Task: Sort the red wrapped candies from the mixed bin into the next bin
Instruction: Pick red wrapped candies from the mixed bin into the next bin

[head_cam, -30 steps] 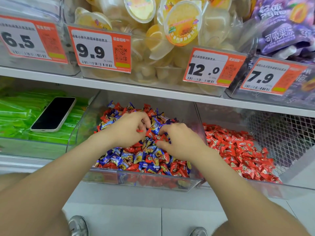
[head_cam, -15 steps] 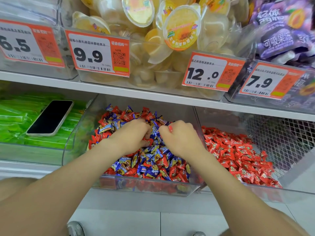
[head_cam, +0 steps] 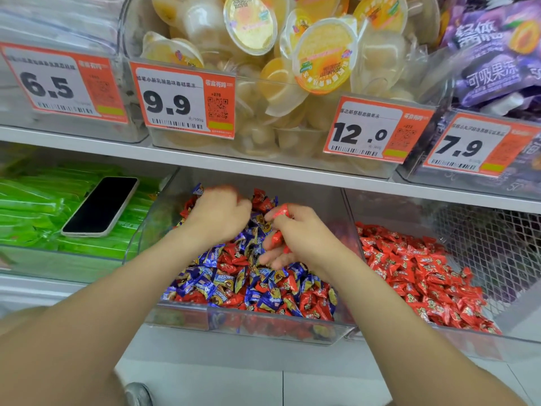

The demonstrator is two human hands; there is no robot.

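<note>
Right hand [head_cam: 301,238] grips 2 red candies [head_cam: 276,238] over 1 mixed bin [head_cam: 263,325].

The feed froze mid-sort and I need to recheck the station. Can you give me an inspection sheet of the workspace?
Surface: white shelf carries clear bins side by side.
Job's things: mixed bin holds blue candies and red ones together; next bin, to its right, holds a red candy pile.
Clutter: phone lies screen up on green packets in the left bin.
Hands: right hand pinches red wrapped candies over the mixed bin; left hand is at the bin's back, its grip blurred.
Cables: nothing seen.
Surroundings: jelly cups, purple pouches and price tags above; wire mesh at right.
</note>
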